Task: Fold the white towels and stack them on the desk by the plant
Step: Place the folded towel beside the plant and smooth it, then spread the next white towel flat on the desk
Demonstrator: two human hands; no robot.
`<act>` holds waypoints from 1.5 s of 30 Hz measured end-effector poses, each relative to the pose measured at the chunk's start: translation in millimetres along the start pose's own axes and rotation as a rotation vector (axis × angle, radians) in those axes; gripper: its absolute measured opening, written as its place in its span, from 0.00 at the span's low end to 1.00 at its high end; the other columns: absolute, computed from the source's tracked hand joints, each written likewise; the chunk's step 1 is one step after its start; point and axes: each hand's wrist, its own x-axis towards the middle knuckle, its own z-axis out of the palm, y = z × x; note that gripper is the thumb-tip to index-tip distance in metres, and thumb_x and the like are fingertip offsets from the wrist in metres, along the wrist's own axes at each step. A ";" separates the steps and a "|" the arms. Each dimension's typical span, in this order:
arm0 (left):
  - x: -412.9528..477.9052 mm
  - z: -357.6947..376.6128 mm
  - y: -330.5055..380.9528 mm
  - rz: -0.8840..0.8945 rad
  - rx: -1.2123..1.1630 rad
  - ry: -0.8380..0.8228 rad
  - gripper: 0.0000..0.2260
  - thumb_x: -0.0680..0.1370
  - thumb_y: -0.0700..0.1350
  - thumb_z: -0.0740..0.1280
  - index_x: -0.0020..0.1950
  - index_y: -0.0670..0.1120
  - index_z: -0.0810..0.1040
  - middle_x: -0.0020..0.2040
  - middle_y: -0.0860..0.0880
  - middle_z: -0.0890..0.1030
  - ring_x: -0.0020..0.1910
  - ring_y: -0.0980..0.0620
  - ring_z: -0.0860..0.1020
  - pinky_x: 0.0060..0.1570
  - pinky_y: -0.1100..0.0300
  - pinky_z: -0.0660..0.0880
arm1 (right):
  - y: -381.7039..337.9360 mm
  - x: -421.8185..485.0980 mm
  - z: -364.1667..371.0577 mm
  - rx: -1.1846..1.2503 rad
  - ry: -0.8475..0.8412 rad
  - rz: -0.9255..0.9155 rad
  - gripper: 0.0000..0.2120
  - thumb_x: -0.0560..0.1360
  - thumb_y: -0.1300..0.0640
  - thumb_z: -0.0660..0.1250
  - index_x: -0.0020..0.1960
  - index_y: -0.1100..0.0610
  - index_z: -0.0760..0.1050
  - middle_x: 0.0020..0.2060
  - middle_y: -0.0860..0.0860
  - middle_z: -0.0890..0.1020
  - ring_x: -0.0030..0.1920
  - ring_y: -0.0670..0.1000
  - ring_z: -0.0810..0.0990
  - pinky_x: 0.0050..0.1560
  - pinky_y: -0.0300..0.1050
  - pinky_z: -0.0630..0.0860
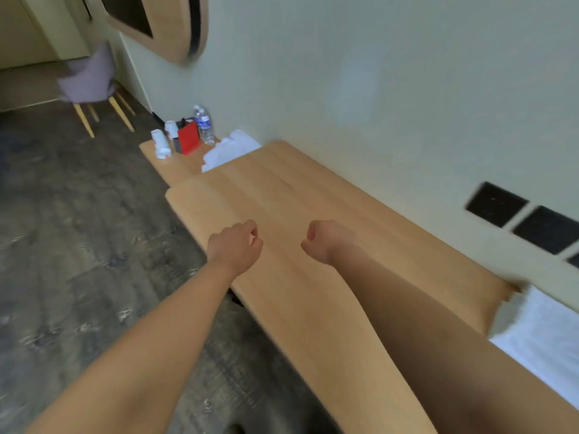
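Both bare forearms come in from the bottom of the frame and stretch out over the wooden desk. At the lower right edge a white towel lies flat on the desk top, tight against the wall and just beside the right forearm. Up at mid-frame, the left hand is balled up, fingers curled right into the palm, nothing in it. The right hand is the same, a closed fist holding nothing. The two fists hang side by side above bare wood, a gap between them.

Past the far end of the desk, upper centre, a second towel sits in a crumpled white heap on a lower side shelf, against the wall. Left of it stand a red box, two water bottles and white cups. Black wall panels sit at the right. In the upper left corner there is a blurred lilac chair on pale wooden legs, with dark floor below it.
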 end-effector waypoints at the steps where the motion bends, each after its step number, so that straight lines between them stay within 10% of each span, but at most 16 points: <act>1: 3.7 -7.9 -27.4 -0.026 -0.004 -0.005 0.09 0.80 0.52 0.57 0.56 0.51 0.71 0.49 0.49 0.79 0.45 0.47 0.78 0.42 0.55 0.70 | -24.8 10.1 3.4 -0.010 0.008 -0.015 0.15 0.76 0.50 0.60 0.58 0.56 0.75 0.56 0.55 0.79 0.56 0.57 0.77 0.47 0.45 0.71; 27: 213.8 -54.1 -399.4 -0.253 -0.039 -0.012 0.11 0.80 0.49 0.55 0.60 0.51 0.72 0.55 0.50 0.77 0.50 0.47 0.77 0.46 0.55 0.68 | -400.8 336.1 55.9 -0.111 -0.090 -0.268 0.13 0.76 0.52 0.59 0.58 0.55 0.72 0.54 0.53 0.77 0.50 0.55 0.76 0.46 0.45 0.70; 45: 526.6 -12.2 -449.6 0.080 -0.119 -0.159 0.11 0.80 0.49 0.57 0.60 0.51 0.73 0.55 0.50 0.79 0.52 0.47 0.77 0.50 0.54 0.69 | -386.3 587.1 34.1 -0.052 -0.114 0.182 0.09 0.76 0.53 0.58 0.50 0.54 0.75 0.45 0.49 0.78 0.43 0.51 0.75 0.40 0.43 0.68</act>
